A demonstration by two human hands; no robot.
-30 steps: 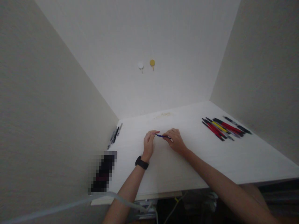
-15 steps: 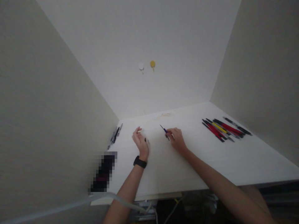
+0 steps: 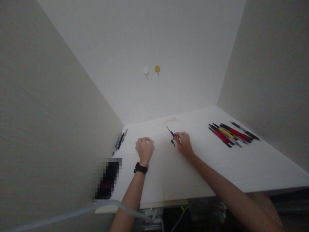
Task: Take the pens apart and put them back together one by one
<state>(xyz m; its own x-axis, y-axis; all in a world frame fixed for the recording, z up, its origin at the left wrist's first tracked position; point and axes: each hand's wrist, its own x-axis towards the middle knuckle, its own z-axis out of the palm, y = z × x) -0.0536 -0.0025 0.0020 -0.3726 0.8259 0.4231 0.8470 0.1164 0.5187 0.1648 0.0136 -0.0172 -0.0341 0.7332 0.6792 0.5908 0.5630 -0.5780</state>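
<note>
My right hand (image 3: 184, 144) pinches a slim pen part (image 3: 172, 132), blue near the fingers with a thin dark rod pointing up and left. Just below those fingertips a small black piece (image 3: 173, 142), shaped like a pen clip or cap, lies on the white table (image 3: 166, 174). To the left, my left hand (image 3: 144, 149) is closed over the table, back of the hand up, fingers curled under. Whatever is in its fingers is hidden. A tiny greyish piece (image 3: 154, 147) shows at its right side. A black watch (image 3: 140, 168) is on the left wrist.
Several red, black and yellow pens (image 3: 229, 133) lie in a group on the right. A few black and clear pens (image 3: 119, 142) lie against the left wall. A pixelated dark object (image 3: 107, 180) is at the near left; a pale cable (image 3: 108, 202) crosses the front edge.
My left hand has turned palm down, and its fingers have curled over the spot where a small black piece lay. My right hand has shifted slightly, uncovering more of the black piece below it.
</note>
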